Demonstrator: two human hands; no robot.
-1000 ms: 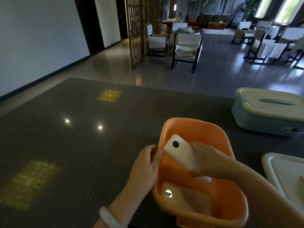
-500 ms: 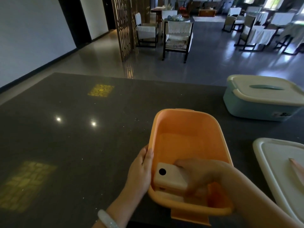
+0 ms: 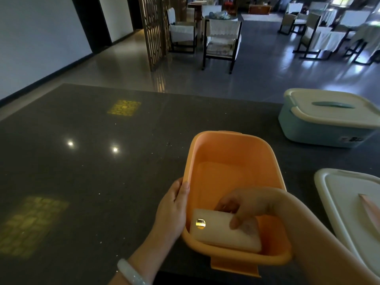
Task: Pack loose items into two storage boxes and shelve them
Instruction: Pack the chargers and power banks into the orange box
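Hidden under the right hand point(image 3: 251, 204): the far right part of the white block point(image 3: 223, 231) inside the orange box point(image 3: 232, 161). Hidden behind the near rim: the block's lower edge. Hidden beneath the block: the box floor at the near end. Masked by the left hand point(image 3: 172, 208): a stretch of the box's left wall. Cut off at the right edge: the blue lidded box point(image 3: 327, 122), the loose white lid point(image 3: 345, 204), the pink strip point(image 3: 370, 206) lying on it. Cut off at the bottom edge: both forearms, the pale bracelet point(image 3: 131, 273). Too small to read: the label on the blue box. Blurred and dim: the far chairs point(image 3: 223, 38).
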